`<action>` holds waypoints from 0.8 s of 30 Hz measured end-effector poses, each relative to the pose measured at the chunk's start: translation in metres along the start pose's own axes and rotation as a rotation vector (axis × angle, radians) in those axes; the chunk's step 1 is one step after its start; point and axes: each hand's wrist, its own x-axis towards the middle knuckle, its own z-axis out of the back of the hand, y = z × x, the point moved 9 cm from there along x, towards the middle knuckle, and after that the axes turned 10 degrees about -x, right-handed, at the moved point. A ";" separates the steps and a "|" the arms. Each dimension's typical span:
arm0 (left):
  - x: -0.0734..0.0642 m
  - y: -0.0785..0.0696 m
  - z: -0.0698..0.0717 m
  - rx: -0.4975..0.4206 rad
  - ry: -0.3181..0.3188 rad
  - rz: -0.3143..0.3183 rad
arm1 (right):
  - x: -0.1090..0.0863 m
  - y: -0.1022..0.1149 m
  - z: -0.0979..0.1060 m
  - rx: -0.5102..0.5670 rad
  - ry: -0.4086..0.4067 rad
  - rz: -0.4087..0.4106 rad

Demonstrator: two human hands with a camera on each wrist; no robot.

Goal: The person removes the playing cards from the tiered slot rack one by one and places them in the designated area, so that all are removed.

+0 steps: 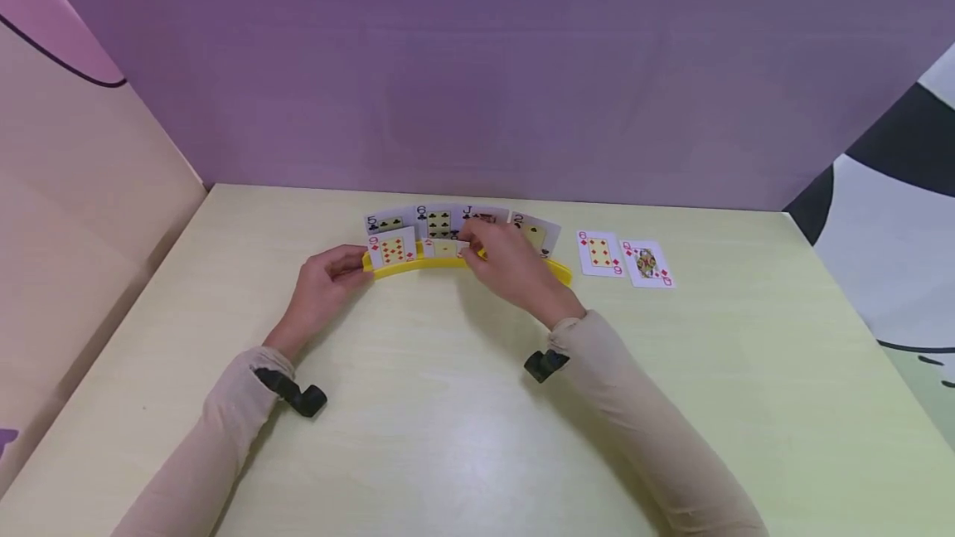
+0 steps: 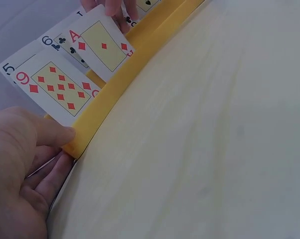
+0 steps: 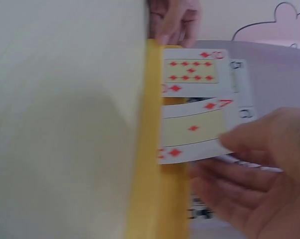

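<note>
A curved yellow card holder [image 1: 406, 267] stands on the table. My left hand [image 1: 324, 284] grips its left end, thumb [image 2: 60, 133] on the front and fingers underneath. With my right hand [image 1: 507, 263] I pinch the ace of diamonds [image 3: 195, 130] by its edge; its lower edge is at the holder's front row. To its left, the nine of diamonds [image 2: 60, 87] stands in that row. Behind them are a five [image 1: 388, 220], the six of clubs [image 1: 438, 222], a jack [image 1: 488, 213] and a black two [image 1: 535, 230]. My right hand partly hides the jack and the two.
Right of the holder, the six of diamonds [image 1: 599, 253] and the queen of diamonds [image 1: 647, 263] lie face up on the pale table [image 1: 448, 404]. A purple panel [image 1: 477, 73] rises behind the table's far edge, with a side panel [image 1: 82, 214] at the left.
</note>
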 end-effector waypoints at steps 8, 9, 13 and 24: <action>-0.002 0.002 0.002 -0.011 -0.001 0.005 | 0.004 -0.012 -0.012 0.179 -0.090 -0.015; -0.002 0.002 0.002 -0.009 0.000 0.005 | 0.005 -0.013 -0.014 0.198 -0.096 -0.014; -0.002 0.003 0.002 -0.011 0.001 0.008 | 0.006 -0.017 -0.019 0.242 -0.102 -0.016; -0.003 0.003 0.002 -0.002 0.009 0.006 | 0.006 -0.021 -0.024 0.274 -0.097 -0.033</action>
